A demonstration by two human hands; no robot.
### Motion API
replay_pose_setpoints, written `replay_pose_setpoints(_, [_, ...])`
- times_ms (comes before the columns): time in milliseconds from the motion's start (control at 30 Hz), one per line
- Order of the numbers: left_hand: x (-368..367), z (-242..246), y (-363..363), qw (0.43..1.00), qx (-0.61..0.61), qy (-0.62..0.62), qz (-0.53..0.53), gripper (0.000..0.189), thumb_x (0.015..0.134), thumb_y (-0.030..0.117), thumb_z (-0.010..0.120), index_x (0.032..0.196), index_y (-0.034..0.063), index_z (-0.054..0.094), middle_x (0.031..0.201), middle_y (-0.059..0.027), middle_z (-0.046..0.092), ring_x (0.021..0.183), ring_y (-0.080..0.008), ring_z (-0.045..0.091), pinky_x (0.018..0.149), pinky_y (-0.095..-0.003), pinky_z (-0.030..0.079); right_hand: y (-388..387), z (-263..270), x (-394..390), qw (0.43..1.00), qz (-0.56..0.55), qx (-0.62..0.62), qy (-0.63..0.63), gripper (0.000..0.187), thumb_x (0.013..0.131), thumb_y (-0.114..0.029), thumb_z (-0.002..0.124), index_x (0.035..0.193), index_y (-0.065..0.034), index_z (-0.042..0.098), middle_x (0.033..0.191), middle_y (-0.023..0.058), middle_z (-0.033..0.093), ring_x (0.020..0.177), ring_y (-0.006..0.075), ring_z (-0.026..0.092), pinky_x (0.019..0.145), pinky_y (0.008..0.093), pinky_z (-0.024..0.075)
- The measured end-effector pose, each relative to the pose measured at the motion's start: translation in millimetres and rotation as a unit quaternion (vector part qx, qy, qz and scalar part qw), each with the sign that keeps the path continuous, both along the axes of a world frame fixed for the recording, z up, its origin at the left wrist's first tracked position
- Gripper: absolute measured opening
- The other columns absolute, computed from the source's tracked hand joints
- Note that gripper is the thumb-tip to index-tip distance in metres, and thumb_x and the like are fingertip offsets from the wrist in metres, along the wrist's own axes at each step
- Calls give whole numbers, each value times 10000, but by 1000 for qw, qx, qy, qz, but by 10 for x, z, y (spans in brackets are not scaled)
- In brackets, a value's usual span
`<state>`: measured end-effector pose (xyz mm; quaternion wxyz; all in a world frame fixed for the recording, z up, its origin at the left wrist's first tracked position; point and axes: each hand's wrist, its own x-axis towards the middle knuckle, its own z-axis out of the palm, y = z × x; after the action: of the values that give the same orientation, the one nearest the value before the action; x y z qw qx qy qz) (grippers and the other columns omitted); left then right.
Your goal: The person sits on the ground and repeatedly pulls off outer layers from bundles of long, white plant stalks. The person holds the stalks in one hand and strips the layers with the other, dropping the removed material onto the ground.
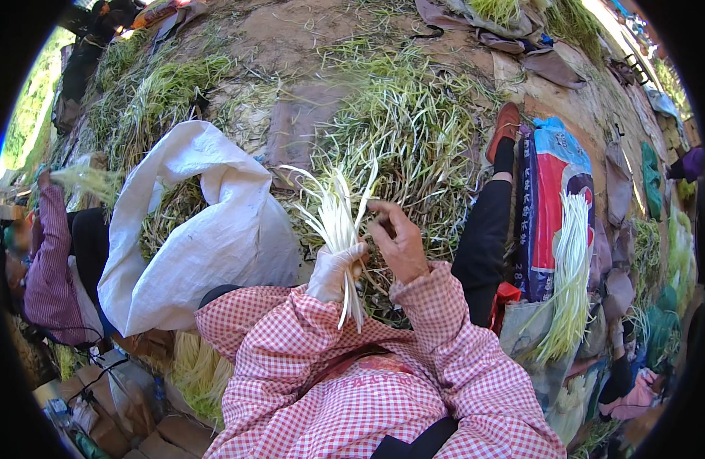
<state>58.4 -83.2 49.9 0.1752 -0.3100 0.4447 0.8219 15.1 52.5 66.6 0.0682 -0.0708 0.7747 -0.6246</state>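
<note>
My left hand (333, 272), in a thin pale glove, is closed around a bunch of white leafy stalks (334, 221), possibly blanched chives. Their white ends fan out above the fist, and a few hang below it. My right hand (399, 238) is bare, fingers bent, just right of the bunch. Its index fingertip comes close to one stalk standing apart; whether it touches or pinches that stalk I cannot tell. Beyond both hands lies a heap of green and whitish trimmings (398, 126). A longer bundle of pale stalks (572, 258) rests on a printed sack at my right.
A white woven sack (215, 229) covers my left leg side. The printed sack (550, 212) bears writing and lies beside my right leg (484, 246). At far left a person in a striped sleeve (54, 264) holds pale stalks. Cardboard boxes (108, 419) sit at lower left.
</note>
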Motion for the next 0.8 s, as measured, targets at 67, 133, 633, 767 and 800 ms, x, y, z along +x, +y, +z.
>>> replay_pose_setpoints(67, [42, -23, 42, 1000, 5, -3, -26, 202, 753, 107, 710, 893, 36, 583, 639, -39, 594, 410, -91, 479, 351, -196, 352, 19, 30, -166, 997, 45, 57, -11, 311, 823, -97, 565, 1127, -49, 517, 759, 100, 582, 653, 186, 567, 600, 301, 463])
replay_pose_setpoints(133, [61, -14, 67, 999, 6, -4, -53, 243, 743, 128, 726, 905, 39, 568, 635, -37, 583, 414, -86, 477, 354, -189, 354, 48, -46, -280, 990, 114, 73, 33, 240, 816, -118, 559, 1044, -40, 547, 736, 127, 560, 654, 258, 564, 628, 355, 460])
replay_pose_setpoints(633, [142, -22, 12, 994, 84, 1, -74, 156, 783, 113, 667, 892, 33, 588, 628, -39, 589, 396, -77, 475, 344, -182, 344, 454, -249, -63, 918, 172, 339, 113, 132, 860, -171, 498, 924, -57, 482, 693, 133, 564, 618, 313, 575, 528, 401, 462])
replay_pose_setpoints(767, [157, -26, 70, 991, 96, 12, -87, 152, 777, 96, 670, 885, 29, 585, 622, -39, 586, 395, -79, 477, 343, -183, 349, 582, -146, -245, 911, -22, 359, 202, 105, 835, -150, 530, 852, -53, 493, 672, 103, 551, 558, 287, 555, 532, 394, 459])
replay_pose_setpoints(800, [172, -18, 87, 992, 94, 10, -88, 151, 775, 91, 671, 882, 28, 586, 620, -39, 586, 394, -80, 478, 343, -183, 351, 602, -138, -280, 919, -24, 345, 189, 125, 826, -149, 549, 822, -38, 493, 688, 117, 550, 581, 271, 558, 550, 373, 459])
